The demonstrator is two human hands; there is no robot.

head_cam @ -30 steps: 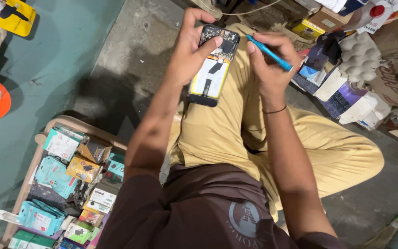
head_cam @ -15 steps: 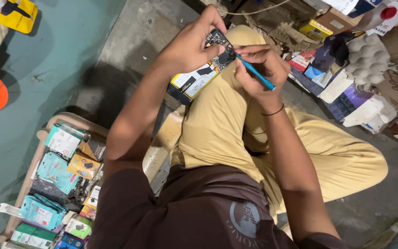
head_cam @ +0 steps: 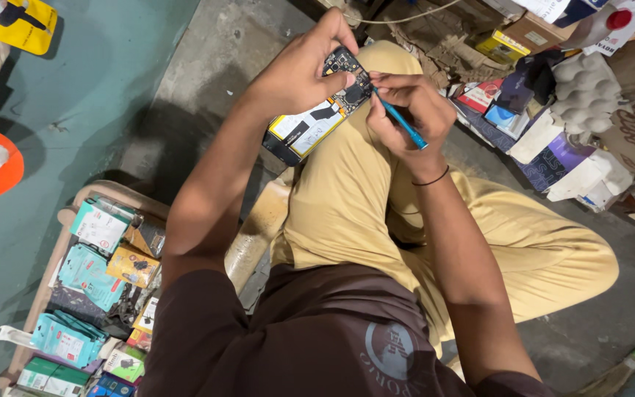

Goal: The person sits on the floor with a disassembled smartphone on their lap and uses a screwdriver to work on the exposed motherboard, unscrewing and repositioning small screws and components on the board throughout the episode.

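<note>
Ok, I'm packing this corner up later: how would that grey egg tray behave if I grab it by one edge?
The egg tray looks like moulded pulp, so probably light and fairly stiff, though an edge might bend or tear. It leans on a pile of boxes, so pulling it could shift them.

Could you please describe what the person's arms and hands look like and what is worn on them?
Both forearms are bare; short dark brown sleeves end above the elbows. The left hand wears nothing. The right hand has a thin black band at its wrist. No gloves or rings show.
</note>
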